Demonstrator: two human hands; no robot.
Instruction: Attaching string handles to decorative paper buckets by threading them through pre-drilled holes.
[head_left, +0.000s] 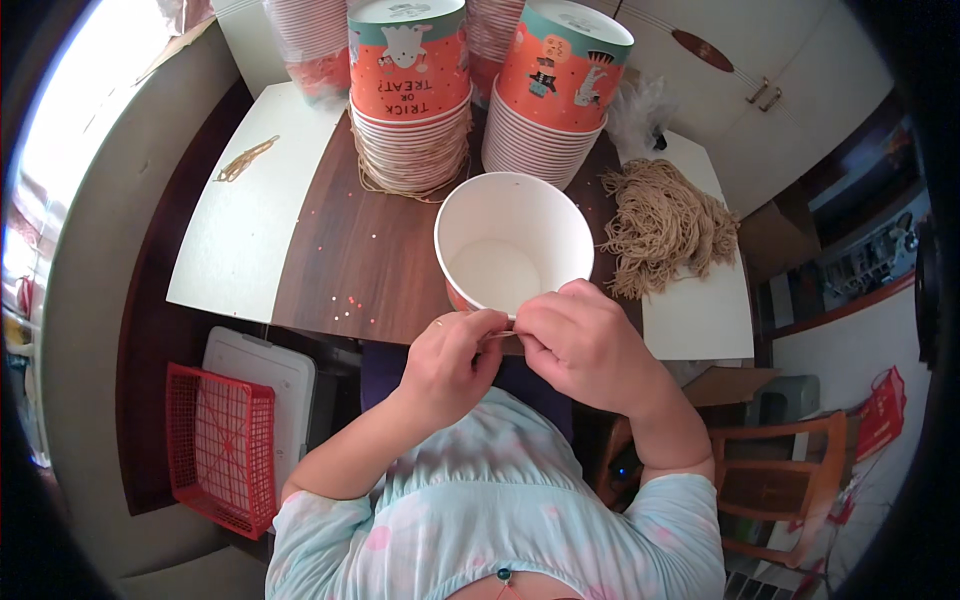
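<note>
A white-lined paper bucket [515, 215] stands at the table's near edge with its mouth tilted toward me; a sliver of orange outside shows at its lower left. My left hand [450, 358] and my right hand [585, 345] meet at its near rim, fingers pinched together. Between the fingertips runs a short thin length of tan cord [503, 335]. Both hands are closed on this cord; its ends are hidden by the fingers. The right knuckles are against or just beside the bucket's rim. To the right lies a tangled heap of tan cords [665, 230].
Upside-down orange bucket stacks stand behind: the left stack [410, 145] has many cords looped around it, the right stack [550, 85] none visible. A few cords [246, 160] lie at left. Small bits dot the brown table [330, 250]. A red basket [220, 372] and wooden chair [775, 467] flank me.
</note>
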